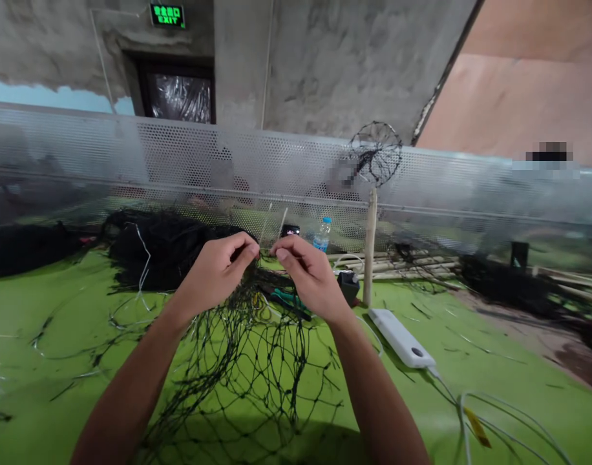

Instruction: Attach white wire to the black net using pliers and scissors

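My left hand [223,266] and my right hand [308,271] are raised close together in the middle of the head view. On each, thumb and forefinger are pinched, a small gap between the two pinches. Whatever they hold is too thin to make out. Below and between them spreads a black knotted net [262,361], its upper part bunched near the fingers. Behind the net, by my right wrist, lies a green-handled tool [289,298], partly hidden. A dark bundle of netting [155,245] lies beyond my left hand.
A white power bank [402,339] with a cable lies on the green surface [533,413] at right. Near it stands a wooden stake [370,252]. A water bottle [322,234], a phone [291,230] and several poles [422,268] sit before a perforated metal barrier [286,161]. Loose wire [145,265] curls at left.
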`<state>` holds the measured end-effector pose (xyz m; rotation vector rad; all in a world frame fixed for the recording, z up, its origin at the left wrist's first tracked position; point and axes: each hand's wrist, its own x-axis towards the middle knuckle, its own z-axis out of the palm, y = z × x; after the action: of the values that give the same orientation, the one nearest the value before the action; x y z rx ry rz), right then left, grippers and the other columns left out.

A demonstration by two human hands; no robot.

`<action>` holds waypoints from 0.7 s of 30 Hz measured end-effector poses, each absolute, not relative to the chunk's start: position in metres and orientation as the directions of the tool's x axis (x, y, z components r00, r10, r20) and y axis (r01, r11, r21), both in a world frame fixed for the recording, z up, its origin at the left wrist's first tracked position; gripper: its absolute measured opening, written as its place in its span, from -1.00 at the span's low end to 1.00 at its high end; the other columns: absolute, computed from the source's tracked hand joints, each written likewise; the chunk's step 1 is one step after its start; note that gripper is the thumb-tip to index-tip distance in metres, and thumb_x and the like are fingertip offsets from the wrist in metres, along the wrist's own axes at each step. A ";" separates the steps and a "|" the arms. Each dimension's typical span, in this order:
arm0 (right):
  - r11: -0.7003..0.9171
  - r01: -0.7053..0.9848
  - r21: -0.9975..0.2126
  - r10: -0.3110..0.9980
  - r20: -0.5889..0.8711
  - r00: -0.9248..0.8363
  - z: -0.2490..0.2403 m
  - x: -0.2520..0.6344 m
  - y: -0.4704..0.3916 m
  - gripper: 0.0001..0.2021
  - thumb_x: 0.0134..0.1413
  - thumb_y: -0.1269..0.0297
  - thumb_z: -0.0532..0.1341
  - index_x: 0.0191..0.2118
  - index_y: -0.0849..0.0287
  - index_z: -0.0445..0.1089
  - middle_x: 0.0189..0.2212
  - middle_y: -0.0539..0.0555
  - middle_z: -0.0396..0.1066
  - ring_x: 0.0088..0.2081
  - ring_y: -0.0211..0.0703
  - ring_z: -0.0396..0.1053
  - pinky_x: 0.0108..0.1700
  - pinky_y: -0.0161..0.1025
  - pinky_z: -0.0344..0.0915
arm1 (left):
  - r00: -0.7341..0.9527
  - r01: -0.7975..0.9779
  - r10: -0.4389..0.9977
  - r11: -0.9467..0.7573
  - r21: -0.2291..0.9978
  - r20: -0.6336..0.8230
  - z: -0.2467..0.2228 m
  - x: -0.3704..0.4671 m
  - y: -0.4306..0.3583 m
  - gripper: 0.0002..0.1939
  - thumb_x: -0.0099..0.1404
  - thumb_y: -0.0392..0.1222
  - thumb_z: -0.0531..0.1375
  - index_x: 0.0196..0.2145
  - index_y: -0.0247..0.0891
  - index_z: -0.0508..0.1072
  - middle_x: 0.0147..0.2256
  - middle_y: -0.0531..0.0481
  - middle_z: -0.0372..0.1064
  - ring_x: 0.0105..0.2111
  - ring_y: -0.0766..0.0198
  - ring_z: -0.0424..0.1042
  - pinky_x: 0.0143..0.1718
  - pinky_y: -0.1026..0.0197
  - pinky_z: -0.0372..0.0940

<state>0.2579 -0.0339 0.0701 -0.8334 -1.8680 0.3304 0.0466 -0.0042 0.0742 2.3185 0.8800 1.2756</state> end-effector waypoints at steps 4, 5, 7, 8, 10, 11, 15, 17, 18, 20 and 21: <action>0.706 0.450 -0.548 0.681 0.699 -0.217 0.071 0.257 -0.039 -0.79 0.49 0.11 0.15 -0.16 0.06 0.44 -0.35 -0.01 0.33 -0.37 -0.21 0.16 -0.29 -0.16 0.13 | 0.364 0.290 0.658 -0.753 0.591 0.659 0.076 0.048 -0.010 -0.67 0.54 0.00 0.13 -0.32 -0.24 0.48 -0.53 0.14 0.18 -0.54 0.39 0.10 -0.51 0.25 0.02; 0.705 0.454 -0.546 0.680 0.701 -0.214 0.072 0.257 -0.039 -0.79 0.49 0.11 0.15 -0.16 0.06 0.44 -0.35 -0.02 0.33 -0.37 -0.21 0.16 -0.29 -0.16 0.13 | 0.344 0.279 0.655 -0.755 0.593 0.672 0.076 0.050 -0.010 -0.67 0.54 0.00 0.14 -0.32 -0.24 0.49 -0.52 0.14 0.19 -0.53 0.39 0.10 -0.51 0.25 0.03; 0.707 0.456 -0.540 0.676 0.705 -0.214 0.072 0.257 -0.040 -0.79 0.48 0.10 0.16 -0.17 0.06 0.45 -0.36 -0.01 0.35 -0.37 -0.21 0.18 -0.28 -0.16 0.15 | 0.324 0.268 0.651 -0.759 0.593 0.687 0.074 0.053 -0.011 -0.68 0.53 -0.02 0.15 -0.33 -0.24 0.50 -0.53 0.14 0.22 -0.54 0.39 0.11 -0.51 0.25 0.04; 0.708 0.459 -0.537 0.676 0.704 -0.219 0.072 0.256 -0.040 -0.79 0.47 0.11 0.16 -0.17 0.06 0.45 -0.36 -0.01 0.35 -0.37 -0.20 0.19 -0.28 -0.16 0.16 | 0.331 0.266 0.648 -0.761 0.591 0.685 0.073 0.055 -0.011 -0.69 0.52 -0.03 0.16 -0.33 -0.24 0.50 -0.53 0.13 0.23 -0.54 0.39 0.12 -0.51 0.25 0.05; 0.706 0.474 -0.526 0.675 0.701 -0.228 0.072 0.255 -0.039 -0.80 0.45 0.13 0.17 -0.18 0.06 0.45 -0.40 -0.02 0.35 -0.38 -0.20 0.21 -0.29 -0.16 0.18 | 0.355 0.270 0.641 -0.767 0.582 0.680 0.072 0.058 -0.011 -0.70 0.52 -0.03 0.16 -0.32 -0.24 0.51 -0.53 0.13 0.24 -0.53 0.38 0.14 -0.50 0.25 0.06; 0.704 0.483 -0.521 0.675 0.703 -0.225 0.072 0.254 -0.039 -0.81 0.45 0.14 0.17 -0.19 0.07 0.46 -0.41 -0.02 0.34 -0.39 -0.20 0.21 -0.30 -0.16 0.18 | 0.361 0.274 0.637 -0.770 0.576 0.681 0.071 0.059 -0.010 -0.70 0.52 -0.03 0.16 -0.32 -0.23 0.52 -0.53 0.13 0.24 -0.53 0.38 0.15 -0.50 0.25 0.06; 0.701 0.488 -0.520 0.663 0.727 -0.178 0.069 0.253 -0.036 -0.79 0.44 0.15 0.17 -0.19 0.07 0.49 -0.40 -0.01 0.38 -0.41 -0.21 0.20 -0.31 -0.16 0.18 | 0.356 0.294 0.641 -0.767 0.570 0.680 0.069 0.062 -0.010 -0.69 0.52 -0.03 0.14 -0.31 -0.24 0.51 -0.54 0.14 0.23 -0.54 0.39 0.14 -0.50 0.24 0.05; 0.711 0.460 -0.532 0.657 0.735 -0.166 0.067 0.253 -0.035 -0.79 0.44 0.14 0.18 -0.17 0.07 0.53 -0.36 0.00 0.44 -0.38 -0.21 0.25 -0.30 -0.16 0.20 | 0.354 0.285 0.643 -0.766 0.576 0.680 0.069 0.064 -0.011 -0.71 0.53 -0.05 0.14 -0.31 -0.24 0.50 -0.54 0.14 0.22 -0.54 0.39 0.15 -0.49 0.24 0.06; 0.714 0.443 -0.542 0.657 0.737 -0.157 0.066 0.254 -0.034 -0.79 0.43 0.13 0.20 -0.16 0.06 0.55 -0.33 0.01 0.48 -0.37 -0.21 0.28 -0.29 -0.17 0.21 | 0.360 0.275 0.640 -0.768 0.578 0.679 0.068 0.065 -0.011 -0.71 0.53 -0.06 0.14 -0.32 -0.24 0.48 -0.53 0.14 0.22 -0.53 0.39 0.16 -0.48 0.24 0.07; 0.714 0.409 -0.568 0.663 0.737 -0.136 0.064 0.254 -0.033 -0.78 0.41 0.09 0.23 -0.13 0.05 0.58 -0.27 0.03 0.53 -0.37 -0.21 0.30 -0.30 -0.17 0.22 | 0.376 0.255 0.635 -0.771 0.584 0.675 0.067 0.068 -0.013 -0.70 0.53 -0.05 0.15 -0.34 -0.24 0.45 -0.53 0.14 0.22 -0.52 0.39 0.17 -0.47 0.24 0.09; 0.711 0.398 -0.579 0.667 0.735 -0.121 0.064 0.254 -0.033 -0.78 0.40 0.08 0.24 -0.12 0.05 0.59 -0.27 0.03 0.54 -0.38 -0.21 0.29 -0.32 -0.17 0.22 | 0.379 0.246 0.638 -0.767 0.592 0.670 0.067 0.069 -0.014 -0.70 0.53 -0.04 0.15 -0.34 -0.24 0.44 -0.52 0.14 0.24 -0.51 0.39 0.19 -0.46 0.24 0.11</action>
<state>0.2540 -0.0330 0.0637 -0.8502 -1.7444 0.2852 0.0690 -0.0139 0.0666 2.2482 0.7661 1.3535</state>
